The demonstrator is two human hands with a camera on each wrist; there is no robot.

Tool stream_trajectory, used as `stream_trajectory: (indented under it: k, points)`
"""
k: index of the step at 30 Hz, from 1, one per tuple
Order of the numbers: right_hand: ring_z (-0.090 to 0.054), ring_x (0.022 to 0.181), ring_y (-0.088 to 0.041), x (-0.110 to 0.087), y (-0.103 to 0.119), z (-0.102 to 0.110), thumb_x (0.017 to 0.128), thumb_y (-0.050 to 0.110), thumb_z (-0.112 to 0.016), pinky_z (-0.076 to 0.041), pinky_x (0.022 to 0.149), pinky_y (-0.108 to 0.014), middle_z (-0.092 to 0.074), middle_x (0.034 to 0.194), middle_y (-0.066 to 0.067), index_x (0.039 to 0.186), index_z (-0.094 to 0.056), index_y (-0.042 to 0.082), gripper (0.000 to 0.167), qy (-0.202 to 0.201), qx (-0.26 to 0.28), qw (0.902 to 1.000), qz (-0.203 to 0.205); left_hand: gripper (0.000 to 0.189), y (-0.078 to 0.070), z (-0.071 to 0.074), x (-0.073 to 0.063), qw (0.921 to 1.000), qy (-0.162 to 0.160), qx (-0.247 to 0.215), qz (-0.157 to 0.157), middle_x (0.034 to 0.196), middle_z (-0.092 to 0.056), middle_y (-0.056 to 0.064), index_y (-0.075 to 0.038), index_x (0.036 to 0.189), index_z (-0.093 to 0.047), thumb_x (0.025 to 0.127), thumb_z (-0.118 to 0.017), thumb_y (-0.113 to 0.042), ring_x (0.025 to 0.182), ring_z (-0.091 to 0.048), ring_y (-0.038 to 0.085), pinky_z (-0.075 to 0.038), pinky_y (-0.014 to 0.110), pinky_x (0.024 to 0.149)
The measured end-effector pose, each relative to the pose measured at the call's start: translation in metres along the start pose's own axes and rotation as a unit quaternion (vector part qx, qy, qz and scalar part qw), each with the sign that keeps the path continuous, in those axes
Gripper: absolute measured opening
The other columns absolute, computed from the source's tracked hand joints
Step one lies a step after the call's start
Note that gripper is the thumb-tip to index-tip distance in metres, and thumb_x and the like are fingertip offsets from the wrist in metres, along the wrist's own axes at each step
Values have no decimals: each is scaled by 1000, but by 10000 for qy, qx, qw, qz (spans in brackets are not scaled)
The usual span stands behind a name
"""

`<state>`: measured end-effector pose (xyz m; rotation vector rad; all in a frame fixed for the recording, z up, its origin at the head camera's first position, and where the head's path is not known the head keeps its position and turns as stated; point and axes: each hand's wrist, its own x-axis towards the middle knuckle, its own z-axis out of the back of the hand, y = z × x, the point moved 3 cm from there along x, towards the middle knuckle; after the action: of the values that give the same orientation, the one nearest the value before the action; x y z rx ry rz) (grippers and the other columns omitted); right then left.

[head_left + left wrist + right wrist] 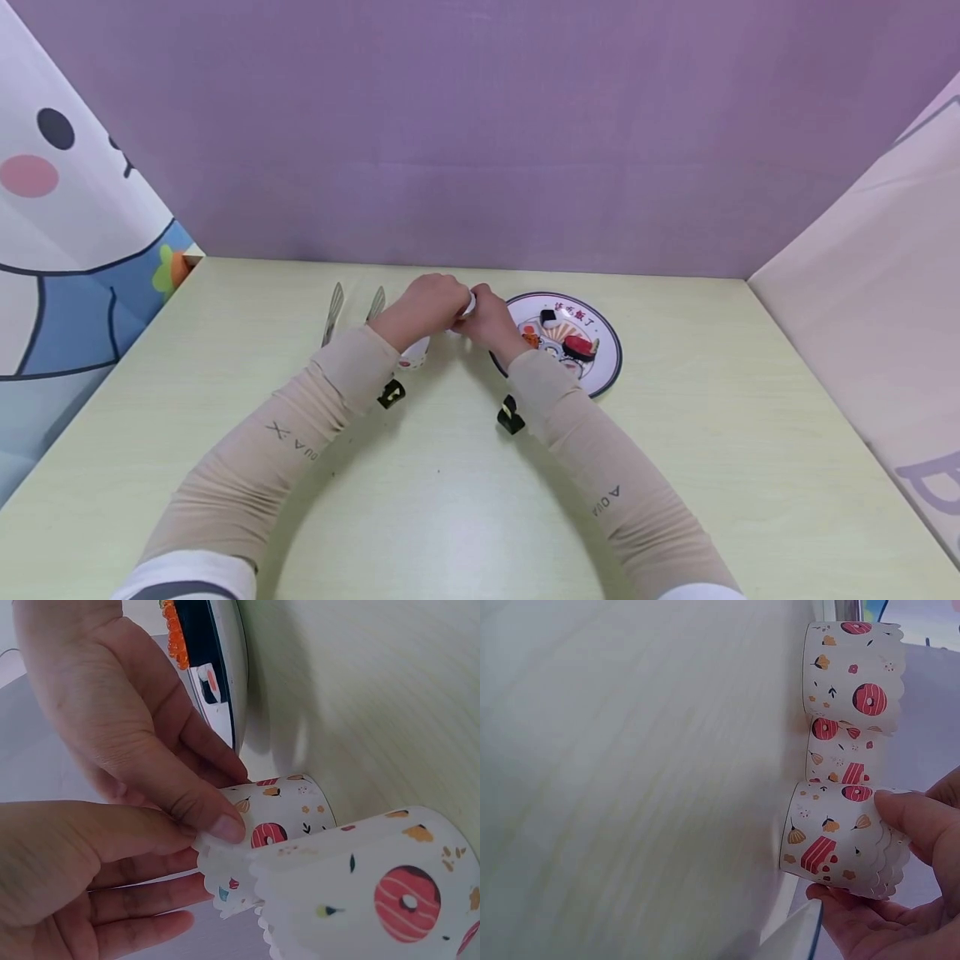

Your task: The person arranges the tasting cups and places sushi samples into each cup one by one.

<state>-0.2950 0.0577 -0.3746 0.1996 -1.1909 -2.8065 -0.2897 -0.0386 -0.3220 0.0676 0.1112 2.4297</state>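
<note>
Both hands meet over the back middle of the table, at a white paper baking cup (pixel 832 840) printed with doughnuts and cake. My right hand (pixel 491 321) grips this cup, its thumb on the printed side close to the scalloped rim. Several layered rims show there, like nested cups. From the other side, my left hand (pixel 60 877) pinches at the rim, thumb tip beside the right thumb. Two more printed cups stand to the left: one nearer the camera in the left wrist view, an upright cup (pixel 855 675), and a middle cup (pixel 832 754) partly hidden.
A dark-rimmed round plate (pixel 611 367) with sushi pieces (pixel 579 347) lies just right of my right hand. Left of the cups are two slim metal utensils (pixel 333 312), partly behind the left arm. A purple partition (pixel 480 167) rises along the table's back edge.
</note>
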Motion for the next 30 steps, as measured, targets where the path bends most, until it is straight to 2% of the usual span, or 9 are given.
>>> stream_trajectory:
  k: [9,16,20,26,30]
  points:
    - [-54,99,-26,0,-1,0,81,22,-74,-45,85,-37,-59,113,-14,123,-43,1,56,18,139,9999,65,9,-1,6,-2,9998,76,130,129,72,-64,5,-9,77,-65,77,-72,-3,60,-47,15,-47,34,61]
    - [-55,102,-26,1,-3,-3,81,24,-74,-46,86,-38,-58,115,-15,124,-42,1,59,81,242,9997,27,13,2,8,-6,9997,140,142,154,75,-65,5,-9,85,-67,76,-76,-9,64,-52,17,-48,34,61]
    - [-54,102,-26,1,-3,-3,80,26,-75,-46,87,-38,-57,116,-15,122,-42,1,59,88,256,9996,-37,9,4,10,-9,9995,-101,284,29,74,-65,4,-8,85,-66,80,-70,-2,62,-51,16,-45,32,58]
    - [-53,102,-25,2,-4,-3,80,24,-76,-45,89,-38,-56,119,-13,121,-42,3,57,51,432,9990,-97,12,6,17,-14,9982,-513,285,-142,70,-62,6,-7,84,-66,85,-61,4,58,-41,13,-37,28,53]
    - [-52,99,-24,4,-5,-5,81,22,-75,-45,88,-37,-57,118,-13,121,-43,2,55,62,423,9990,-93,13,9,21,-19,9971,-688,267,-162,69,-62,7,-5,83,-67,83,-61,7,57,-42,14,-39,29,52]
